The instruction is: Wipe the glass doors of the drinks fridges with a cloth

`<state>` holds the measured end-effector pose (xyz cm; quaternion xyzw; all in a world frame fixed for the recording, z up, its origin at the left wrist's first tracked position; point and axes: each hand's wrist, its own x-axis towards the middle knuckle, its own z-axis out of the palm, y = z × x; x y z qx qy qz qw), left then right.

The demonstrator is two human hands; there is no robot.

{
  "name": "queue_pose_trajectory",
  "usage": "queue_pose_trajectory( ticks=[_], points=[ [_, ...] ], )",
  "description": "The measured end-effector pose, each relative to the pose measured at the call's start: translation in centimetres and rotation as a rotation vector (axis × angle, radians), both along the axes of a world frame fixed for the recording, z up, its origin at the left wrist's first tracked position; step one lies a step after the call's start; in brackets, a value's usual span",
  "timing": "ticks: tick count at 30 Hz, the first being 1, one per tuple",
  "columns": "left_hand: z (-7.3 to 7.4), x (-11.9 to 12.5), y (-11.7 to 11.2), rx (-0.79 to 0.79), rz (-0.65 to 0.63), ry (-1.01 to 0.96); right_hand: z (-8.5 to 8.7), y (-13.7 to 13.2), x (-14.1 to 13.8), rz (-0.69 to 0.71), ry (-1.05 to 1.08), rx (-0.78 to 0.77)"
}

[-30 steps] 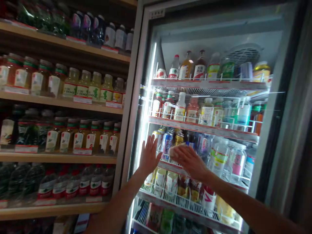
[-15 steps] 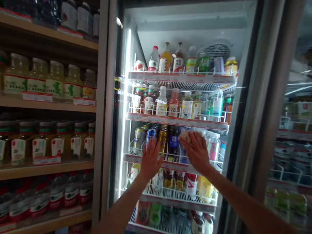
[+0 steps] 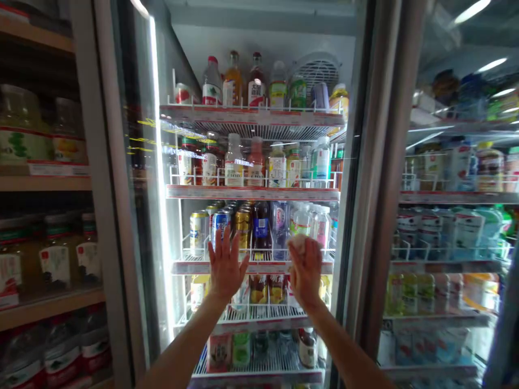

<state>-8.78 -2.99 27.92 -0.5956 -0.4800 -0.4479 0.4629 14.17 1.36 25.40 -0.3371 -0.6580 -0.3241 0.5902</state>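
White rag (image 3: 297, 243) (probably) in right fist (image 3: 305, 272)

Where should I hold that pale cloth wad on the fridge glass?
Hold the bunched middle of the pale cloth wad, coming from the back, the side away from the glass door, as the right hand does. It looks soft and balled up, so a curled hand can wrap around it and press it against the glass.

**Packed on every side**

Wooden shelves (image 3: 44, 183) at the far left hold jars (image 3: 24, 146). Center, wire racks (image 3: 251, 193) carry bottles (image 3: 234, 162) and cans (image 3: 221, 227), a fan (image 3: 316, 70) above. A second cooler (image 3: 454, 197) fills the right.
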Motion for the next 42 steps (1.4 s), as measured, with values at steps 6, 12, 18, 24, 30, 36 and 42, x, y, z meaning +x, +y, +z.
queue_pose_trajectory(
  ticks=[6, 12, 18, 24, 30, 36, 42],
  points=[
    [0.0, -0.1, 0.0, -0.015, -0.006, 0.001, -0.4, 0.4, 1.3, -0.16, 0.154, 0.032],
    [-0.2, -0.2, 0.3, 0.018, -0.011, -0.014, 0.3, -0.4, -2.9, -0.022, -0.058, 0.054],
    [-0.3, -0.7, 0.3, -0.016, 0.002, 0.022, 1.9, 0.6, -0.3, -0.116, 0.217, 0.113],
    [-0.5, -0.7, 0.3, 0.001, -0.006, 0.008, 2.1, 0.1, -1.8, 0.017, -0.163, 0.086],
    [-0.4, -0.7, 0.2, -0.031, 0.012, 0.017, 4.9, 0.9, -0.6, -0.109, 0.182, 0.16],
    [-0.2, -0.4, -0.7, -0.029, -0.003, 0.02, 5.6, 1.1, -0.5, -0.098, -0.04, 0.137],
    [4.6, -1.5, -1.5, 0.089, -0.06, -0.022, 9.8, 2.8, 2.2, -0.136, 0.132, 0.22]
  ],
)
